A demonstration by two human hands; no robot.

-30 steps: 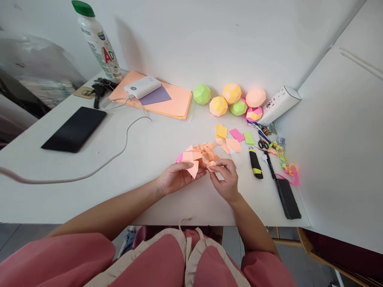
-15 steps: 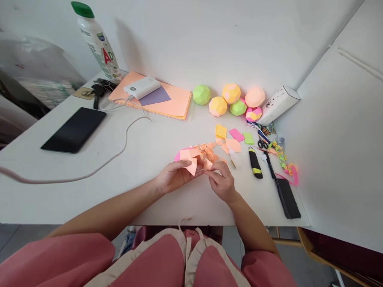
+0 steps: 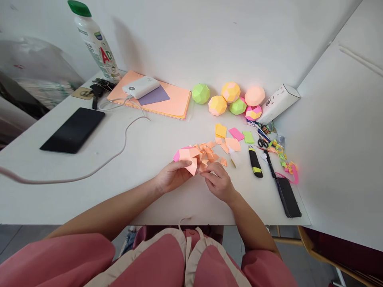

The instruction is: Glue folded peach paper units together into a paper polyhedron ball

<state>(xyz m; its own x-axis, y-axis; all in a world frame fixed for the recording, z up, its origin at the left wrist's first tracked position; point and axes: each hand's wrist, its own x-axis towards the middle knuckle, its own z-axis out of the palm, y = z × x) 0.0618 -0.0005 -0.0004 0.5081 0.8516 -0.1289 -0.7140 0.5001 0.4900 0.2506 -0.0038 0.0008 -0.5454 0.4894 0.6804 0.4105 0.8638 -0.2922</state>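
My left hand (image 3: 173, 175) grips a partly assembled folded-paper model (image 3: 186, 154), peach with a pink side, its thumb lying on a peach flap. Right beside it, my right hand (image 3: 219, 181) pinches a small folded peach paper piece (image 3: 204, 165) between thumb and fingertips, close to the model's open right side. Behind both hands lies a loose pile of small folded peach pieces (image 3: 209, 150). Small stacks of yellow paper (image 3: 220, 130), pink paper (image 3: 236, 134) and green paper (image 3: 248, 137) lie farther back, near a peach sheet (image 3: 233, 144).
Finished paper balls (image 3: 217, 105) line the wall by a white box (image 3: 279, 103). On the right are a utility knife (image 3: 255, 161), scissors (image 3: 263, 143) and a black case (image 3: 287, 197). Leftward lie a tablet (image 3: 73, 130), a cabled power bank (image 3: 141, 87) and a bottle (image 3: 97, 46).
My right hand has shifted slightly left with the small peach piece, bringing it nearer the model. My left hand and the model have hardly moved.
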